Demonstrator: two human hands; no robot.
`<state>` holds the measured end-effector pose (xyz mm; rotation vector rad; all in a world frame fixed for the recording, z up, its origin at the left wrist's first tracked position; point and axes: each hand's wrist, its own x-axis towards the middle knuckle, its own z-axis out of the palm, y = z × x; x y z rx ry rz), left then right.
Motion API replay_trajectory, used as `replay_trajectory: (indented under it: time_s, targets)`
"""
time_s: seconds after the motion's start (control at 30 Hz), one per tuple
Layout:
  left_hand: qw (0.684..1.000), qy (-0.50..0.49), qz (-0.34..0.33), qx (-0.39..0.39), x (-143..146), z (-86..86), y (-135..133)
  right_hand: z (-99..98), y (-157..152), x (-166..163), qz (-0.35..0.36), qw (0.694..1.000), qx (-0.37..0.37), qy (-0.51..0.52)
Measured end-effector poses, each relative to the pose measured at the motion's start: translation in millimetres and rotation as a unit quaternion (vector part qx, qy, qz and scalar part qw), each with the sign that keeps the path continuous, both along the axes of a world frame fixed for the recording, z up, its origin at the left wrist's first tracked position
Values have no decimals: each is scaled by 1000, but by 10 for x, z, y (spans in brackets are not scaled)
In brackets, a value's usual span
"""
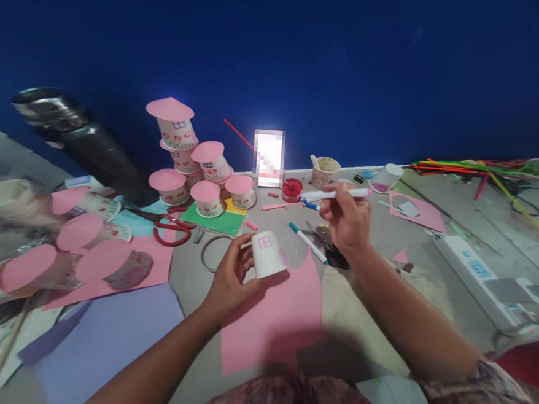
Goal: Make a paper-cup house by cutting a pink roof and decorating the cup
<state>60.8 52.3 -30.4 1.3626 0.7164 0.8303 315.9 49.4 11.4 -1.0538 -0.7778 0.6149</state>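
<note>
My left hand (230, 276) grips an upside-down white paper cup (267, 255) with a pink window drawn on its side, held over a pink paper sheet (273, 316). My right hand (347, 220) is closed on a white marker (332, 195) with a pink tip, raised a little to the right of the cup and lying roughly level. A second marker with a teal cap (307, 241) lies on the table between the cup and my right hand.
A stack of paper-cup houses with pink roofs (193, 160) stands at the back; more lie at the left (86, 238). Red scissors (173, 229), a red paint jar (292, 189), a lit phone (268, 157), a power strip (472, 265) and coloured straws (479, 168) surround the work area.
</note>
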Motion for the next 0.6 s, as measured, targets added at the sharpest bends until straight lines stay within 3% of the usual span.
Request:
replay_trajectory:
  time_s: [0.07,0.17,0.33,0.47,0.6]
  targets:
    - [997,-42,1,-64,-13,18,40,-139,-22,7,49,995,-33,83]
    - [983,-104,5,-150,-38,24,49,-319,-34,-21,72,991,-42,100]
    - [936,-181,-11,-303,-53,12,17,-344,-85,-72,90,992,-56,63]
    - [899,-224,-38,-374,-74,2,33,-343,-190,-120,87,992,-70,-58]
    - [849,-267,-94,-447,-120,-9,52,-389,-289,-165,85,965,-64,-240]
